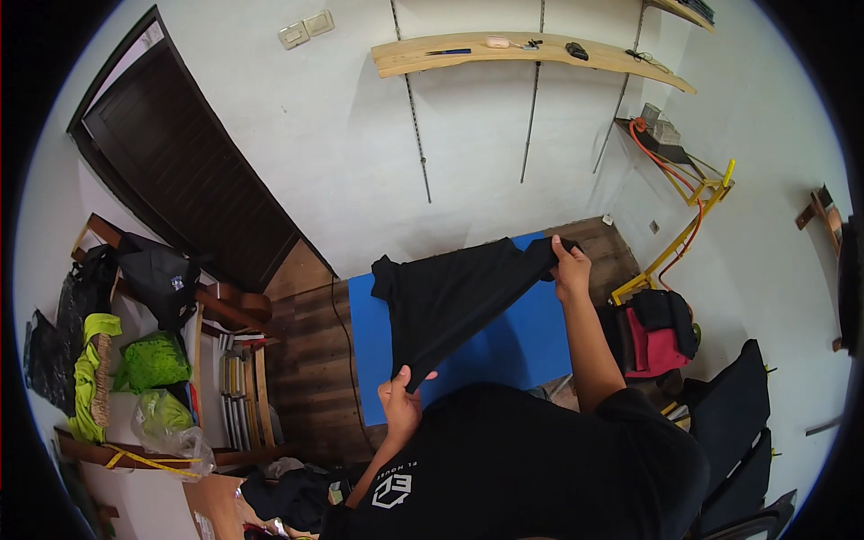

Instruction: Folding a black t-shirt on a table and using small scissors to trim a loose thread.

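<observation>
A black cloth garment (454, 292) is stretched diagonally above a blue mat-like surface (522, 351), covering much of its upper part. My left hand (402, 400) pinches the garment's lower left end, thumb raised, near the front left of the blue surface. My right hand (569, 265) grips the upper right corner of the cloth, beyond the right part of the blue surface. Some of the garment's far edge is bunched and folded; whether it rests on the surface there I cannot tell.
A wooden rack (198, 369) with bags and bright green cloths stands left, near a dark door (180, 171). Red and black cloths (646, 337), a yellow stand (713, 200) and black padded furniture (733, 396) are at the right. Wooden shelves (423, 58) hang on the back wall.
</observation>
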The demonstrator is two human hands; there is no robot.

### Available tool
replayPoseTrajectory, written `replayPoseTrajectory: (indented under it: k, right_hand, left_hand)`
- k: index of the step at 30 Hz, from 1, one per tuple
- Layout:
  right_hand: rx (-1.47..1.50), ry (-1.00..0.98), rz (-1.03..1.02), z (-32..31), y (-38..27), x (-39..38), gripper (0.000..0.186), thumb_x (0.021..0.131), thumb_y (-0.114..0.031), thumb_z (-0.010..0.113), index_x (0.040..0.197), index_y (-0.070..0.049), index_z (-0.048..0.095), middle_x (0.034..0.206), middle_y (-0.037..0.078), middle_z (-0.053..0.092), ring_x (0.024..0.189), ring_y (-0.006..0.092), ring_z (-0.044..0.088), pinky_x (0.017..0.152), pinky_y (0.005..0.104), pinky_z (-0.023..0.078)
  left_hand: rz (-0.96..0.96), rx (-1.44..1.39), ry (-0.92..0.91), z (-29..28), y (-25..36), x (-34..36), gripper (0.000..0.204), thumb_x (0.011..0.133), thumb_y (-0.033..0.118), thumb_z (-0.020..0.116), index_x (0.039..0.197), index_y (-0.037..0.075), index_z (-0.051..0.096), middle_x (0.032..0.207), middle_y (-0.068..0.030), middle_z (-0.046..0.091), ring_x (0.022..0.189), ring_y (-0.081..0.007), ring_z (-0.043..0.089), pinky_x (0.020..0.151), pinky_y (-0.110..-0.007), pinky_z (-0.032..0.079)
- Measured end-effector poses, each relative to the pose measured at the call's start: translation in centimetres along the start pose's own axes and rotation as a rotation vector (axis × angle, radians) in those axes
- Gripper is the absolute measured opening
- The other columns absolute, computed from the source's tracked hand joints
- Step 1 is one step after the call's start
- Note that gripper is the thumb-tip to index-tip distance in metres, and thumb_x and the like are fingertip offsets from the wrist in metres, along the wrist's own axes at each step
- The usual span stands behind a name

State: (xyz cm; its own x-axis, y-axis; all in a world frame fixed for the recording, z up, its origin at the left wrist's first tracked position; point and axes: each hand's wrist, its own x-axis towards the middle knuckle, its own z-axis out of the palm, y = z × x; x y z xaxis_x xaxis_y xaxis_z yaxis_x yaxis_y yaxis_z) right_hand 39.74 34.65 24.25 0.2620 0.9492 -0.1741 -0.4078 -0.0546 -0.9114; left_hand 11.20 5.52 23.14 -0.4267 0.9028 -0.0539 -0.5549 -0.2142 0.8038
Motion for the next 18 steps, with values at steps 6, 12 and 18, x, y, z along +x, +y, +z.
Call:
replayPoseTrajectory:
  k: [6,12,18]
  right_hand:
    - [0.054,-0.003,0.109,-0.5,0.2,0.4,0.022,0.1,-0.025,0.081,0.093,-0.006,0.071,0.086,0.002,0.071,0.072,0.0137,0.068,0.063,0.0301,0.055]
    - [0.147,0.055,0.004,0.6,0.6,0.4,0.021,0.1,-0.025,0.081,0.094,-0.008,0.07,0.088,0.002,0.072,0.074,0.0142,0.069,0.065,0.0306,0.056]
    - [0.116,0.019,-0.021,-1.0,1.0,1.5,0.026,0.1,-0.028,0.082,0.089,-0.01,0.065,0.088,0.002,0.07,0.081,0.0155,0.067,0.075,0.034,0.057]
  left_hand:
    - [0.031,-0.052,0.138,-1.0,-0.3,0.2,0.033,0.106,0.019,0.06,0.107,-0.011,0.074,0.105,-0.0206,0.078,0.099,-0.0296,0.075,0.097,-0.041,0.058]
    - [0.053,-0.084,0.233,-1.8,-0.3,0.6,0.035,0.106,0.023,0.058,0.1,-0.007,0.074,0.1,-0.0178,0.078,0.102,-0.0291,0.074,0.102,-0.041,0.055]
    - [0.053,-0.086,0.292,-2.3,-0.6,0.6,0.035,0.105,0.026,0.058,0.094,-0.004,0.072,0.094,-0.0147,0.077,0.103,-0.0278,0.073,0.102,-0.039,0.055]
